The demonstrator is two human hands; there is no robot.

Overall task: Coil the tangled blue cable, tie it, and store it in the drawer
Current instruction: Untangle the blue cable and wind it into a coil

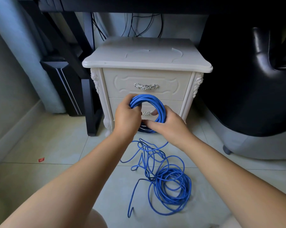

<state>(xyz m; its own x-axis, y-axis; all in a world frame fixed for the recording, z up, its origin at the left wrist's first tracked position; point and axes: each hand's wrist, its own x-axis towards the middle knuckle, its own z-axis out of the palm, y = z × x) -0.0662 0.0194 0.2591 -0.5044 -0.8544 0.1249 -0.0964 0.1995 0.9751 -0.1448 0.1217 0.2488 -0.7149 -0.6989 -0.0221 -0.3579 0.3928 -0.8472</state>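
Tangled blue cable (168, 183) at 6 o'clock, roughly half left to wind. Fingers of left hand (125, 116) and right hand (171, 125) clamped on coil (148, 98); untied, drawer (172, 87) closed.

Solid blue round plastic cable (145, 96); cream carved wooden nightstand (139, 61), floral relief corners; red flat scrap (41, 159) at 8 o'clock.

Pale tiled floor (48, 145), black desk leg (90, 112)

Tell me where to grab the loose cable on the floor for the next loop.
Pinch the single strand rising from the tangle toward the coil, from above with the right hand. It runs free there; lower loops cross and would likely drag.
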